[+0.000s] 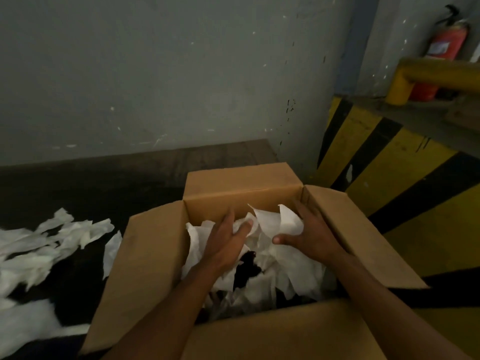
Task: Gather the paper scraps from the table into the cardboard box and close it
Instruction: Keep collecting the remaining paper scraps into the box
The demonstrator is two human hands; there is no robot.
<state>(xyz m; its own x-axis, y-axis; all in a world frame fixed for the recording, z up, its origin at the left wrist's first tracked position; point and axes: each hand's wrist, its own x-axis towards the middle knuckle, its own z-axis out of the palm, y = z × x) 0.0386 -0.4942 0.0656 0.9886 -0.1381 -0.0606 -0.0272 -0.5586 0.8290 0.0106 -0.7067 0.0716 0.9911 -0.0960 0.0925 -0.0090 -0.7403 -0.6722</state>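
Observation:
An open cardboard box (145, 261) stands on the dark table, all flaps folded outward. Inside it lies a heap of white paper scraps (291, 276). Both my hands are down in the box. My left hand (228, 237) rests on the heap with its fingers spread and its thumb on a scrap. My right hand (309, 235) cups a bunch of white scraps (275, 219) against the far right corner. More white paper scraps (44, 245) lie scattered on the table to the left of the box.
The dark wooden table (124, 178) backs onto a grey wall. To the right rises a yellow-and-black striped barrier (389, 162) with a yellow rail and a red fire extinguisher (446, 42) behind it.

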